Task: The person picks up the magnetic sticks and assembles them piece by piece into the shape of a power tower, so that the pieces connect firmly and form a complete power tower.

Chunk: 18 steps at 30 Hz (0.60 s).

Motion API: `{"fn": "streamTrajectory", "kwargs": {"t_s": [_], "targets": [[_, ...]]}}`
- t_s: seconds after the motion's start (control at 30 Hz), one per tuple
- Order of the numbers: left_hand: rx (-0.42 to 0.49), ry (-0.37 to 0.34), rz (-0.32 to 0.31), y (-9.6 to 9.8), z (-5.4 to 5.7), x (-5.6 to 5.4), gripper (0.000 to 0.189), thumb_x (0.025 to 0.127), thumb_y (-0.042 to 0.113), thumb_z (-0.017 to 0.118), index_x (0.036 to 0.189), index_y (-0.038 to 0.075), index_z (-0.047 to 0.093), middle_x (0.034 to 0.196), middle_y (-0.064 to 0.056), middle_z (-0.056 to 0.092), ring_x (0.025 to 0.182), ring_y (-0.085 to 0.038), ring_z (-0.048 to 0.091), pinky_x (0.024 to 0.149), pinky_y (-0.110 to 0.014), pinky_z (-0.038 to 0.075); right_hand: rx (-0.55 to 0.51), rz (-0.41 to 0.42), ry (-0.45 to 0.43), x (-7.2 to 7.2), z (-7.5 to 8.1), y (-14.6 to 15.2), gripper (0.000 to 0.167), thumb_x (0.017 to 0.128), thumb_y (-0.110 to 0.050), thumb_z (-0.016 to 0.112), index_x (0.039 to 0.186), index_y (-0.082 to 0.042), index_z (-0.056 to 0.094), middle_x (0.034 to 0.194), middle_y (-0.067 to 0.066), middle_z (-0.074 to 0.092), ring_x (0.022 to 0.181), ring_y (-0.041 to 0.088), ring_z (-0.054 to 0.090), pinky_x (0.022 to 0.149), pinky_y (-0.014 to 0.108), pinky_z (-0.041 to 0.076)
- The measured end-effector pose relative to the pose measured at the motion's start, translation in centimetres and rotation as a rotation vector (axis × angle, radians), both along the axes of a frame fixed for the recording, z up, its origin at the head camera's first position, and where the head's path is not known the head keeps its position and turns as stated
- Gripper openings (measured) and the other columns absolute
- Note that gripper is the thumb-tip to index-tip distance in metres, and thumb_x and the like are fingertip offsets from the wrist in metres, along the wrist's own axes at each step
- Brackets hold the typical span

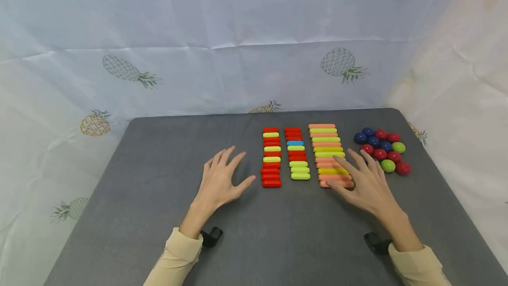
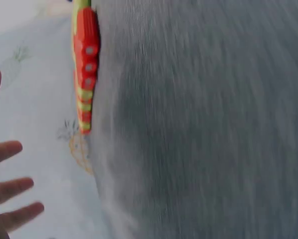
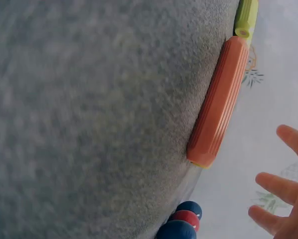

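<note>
curtained-off workspace: pineapple-print cloth (image 1: 238,78) behind grey table (image 1: 285,237)

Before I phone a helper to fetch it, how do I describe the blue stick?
On the grey table, find the middle column of sticks. Toward its far end is the blue stick, the only blue among red and lime.

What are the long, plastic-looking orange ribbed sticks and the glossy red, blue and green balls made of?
Orange ribbed sticks: probably moulded plastic with a satin finish, judging by even grooves and soft sheen.
Glossy red, blue and green balls: perhaps plastic or lacquered wood; bright highlights suggest smoothness.
</note>
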<state>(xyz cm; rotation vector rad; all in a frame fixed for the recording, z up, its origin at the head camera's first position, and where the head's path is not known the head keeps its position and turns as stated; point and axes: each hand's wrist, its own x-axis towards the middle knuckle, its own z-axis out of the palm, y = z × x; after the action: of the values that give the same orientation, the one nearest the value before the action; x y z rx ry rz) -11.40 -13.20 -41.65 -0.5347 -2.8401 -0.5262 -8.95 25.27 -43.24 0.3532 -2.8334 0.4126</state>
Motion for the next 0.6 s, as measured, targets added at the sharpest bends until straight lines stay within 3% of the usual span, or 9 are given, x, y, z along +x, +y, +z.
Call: {"fn": "streamTrajectory", "kwargs": {"t_s": [0.13,0.3,0.43,0.6], "targets": [[0.079,0.048,-0.121,1.5,-0.4,-0.1,0.05,0.089,0.043,0.076,0.13,0.016,0.069,0.134,-0.01,0.064,0.119,-0.031,0.061,0.091,-0.05,0.05,-0.027,0.017,0.018,-0.1,-0.1,0.1,0.065,0.078,-0.042,0.084,0.135,-0.016,0.065,0.146,0.026,0.051,0.135,0.053,0.038,0.098,0.077,0.035],[0.14,0.083,-0.249,3.3,-1.0,-0.3,0.03,0.086,0.027,0.083,0.11,0.011,0.076,0.102,-0.005,0.071,0.087,-0.02,0.063,0.071,-0.034,0.052,-0.099,-0.015,0.033,-0.6,0.0,1.4,0.055,0.083,-0.034,0.083,0.129,-0.009,0.068,0.14,0.028,0.054,0.128,0.054,0.043,0.094,0.075,0.038],[0.135,0.037,-0.313,4.5,-1.3,-0.4,0.028,0.085,0.024,0.084,0.107,0.009,0.076,0.096,-0.005,0.07,0.082,-0.016,0.062,0.073,-0.031,0.054,-0.185,-0.094,0.037,-0.9,0.4,3.5,0.054,0.086,-0.029,0.081,0.13,-0.002,0.066,0.136,0.031,0.055,0.125,0.054,0.043,0.096,0.074,0.037],[0.076,-0.037,-0.33,5.6,-1.8,-0.5,0.028,0.087,0.026,0.083,0.109,0.011,0.076,0.097,-0.003,0.068,0.08,-0.013,0.058,0.071,-0.028,0.052,-0.252,-0.167,0.052,-1.4,0.1,6.3,0.049,0.088,-0.017,0.077,0.128,0.007,0.063,0.123,0.038,0.056,0.115,0.054,0.046,0.097,0.069,0.032]]}}
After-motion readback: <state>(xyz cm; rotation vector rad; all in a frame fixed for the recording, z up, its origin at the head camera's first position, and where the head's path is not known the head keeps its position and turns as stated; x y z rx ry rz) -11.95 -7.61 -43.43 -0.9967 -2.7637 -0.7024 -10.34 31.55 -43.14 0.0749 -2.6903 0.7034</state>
